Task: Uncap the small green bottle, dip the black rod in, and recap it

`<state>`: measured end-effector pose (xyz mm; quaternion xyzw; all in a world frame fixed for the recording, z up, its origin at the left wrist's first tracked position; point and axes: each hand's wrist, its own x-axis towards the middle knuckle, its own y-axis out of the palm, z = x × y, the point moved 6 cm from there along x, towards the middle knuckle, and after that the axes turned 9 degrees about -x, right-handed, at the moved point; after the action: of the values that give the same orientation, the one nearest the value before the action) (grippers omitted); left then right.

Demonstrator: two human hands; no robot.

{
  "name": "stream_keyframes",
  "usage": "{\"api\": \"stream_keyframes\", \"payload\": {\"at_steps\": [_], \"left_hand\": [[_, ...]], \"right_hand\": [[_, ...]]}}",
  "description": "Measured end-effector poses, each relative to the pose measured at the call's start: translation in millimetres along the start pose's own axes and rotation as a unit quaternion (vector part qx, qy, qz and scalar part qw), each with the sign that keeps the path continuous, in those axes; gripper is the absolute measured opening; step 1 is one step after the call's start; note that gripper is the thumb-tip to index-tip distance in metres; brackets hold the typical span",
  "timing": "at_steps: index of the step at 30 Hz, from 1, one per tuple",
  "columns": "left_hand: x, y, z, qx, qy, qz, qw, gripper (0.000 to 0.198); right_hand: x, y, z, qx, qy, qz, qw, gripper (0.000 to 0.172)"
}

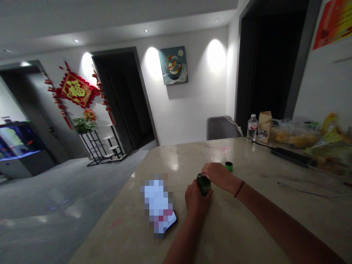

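My left hand point(196, 196) is wrapped around a dark green jar point(204, 186) that stands on the table. Over the jar's top edge, my right hand point(217, 175) has its fingers pressed together. A bit of something whitish shows at those fingertips, too small to name. A thin dark red band circles the right wrist. Just behind the right hand, a small green lid or ring point(228, 167) with a dark inside rests on the table. Left of my left hand lies a phone point(171, 222), its lit screen mostly blurred out.
The beige table point(123, 220) has a rounded far-left corner. At its right side are a water bottle point(252, 127), a paper bag point(264, 128), plastic bags of food point(295, 135), a long black device point(291, 157) and a white cable point(308, 191). A grey chair point(222, 128) stands beyond.
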<state>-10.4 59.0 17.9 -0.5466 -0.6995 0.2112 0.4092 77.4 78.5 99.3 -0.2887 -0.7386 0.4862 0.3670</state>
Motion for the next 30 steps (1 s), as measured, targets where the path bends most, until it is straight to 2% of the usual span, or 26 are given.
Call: {"api": "stream_keyframes", "payload": {"at_steps": [7, 14, 18, 23, 30], "left_hand": [[0, -0.2, -1, 0.003, 0.005, -0.001, 1.0, 0.049], [1, -1.1, -2, -0.003, 0.004, 0.003, 1.0, 0.05], [1, -0.7, -2, -0.003, 0.0, 0.012, 1.0, 0.05], [2, 0.5, -2, 0.004, 0.001, 0.012, 1.0, 0.049], [3, 0.9, 0, 0.01, -0.004, 0.008, 1.0, 0.048]], "right_hand": [[4, 1, 2, -0.033, 0.014, 0.009, 0.999, 0.023], [0, -6, -2, -0.019, 0.049, 0.012, 0.999, 0.023], [2, -8, -10, 0.018, 0.072, 0.039, 0.996, 0.022], [14, -12, -9, 0.023, 0.027, 0.075, 0.997, 0.021], [16, -16, -2, -0.002, -0.011, 0.056, 0.998, 0.024]]}}
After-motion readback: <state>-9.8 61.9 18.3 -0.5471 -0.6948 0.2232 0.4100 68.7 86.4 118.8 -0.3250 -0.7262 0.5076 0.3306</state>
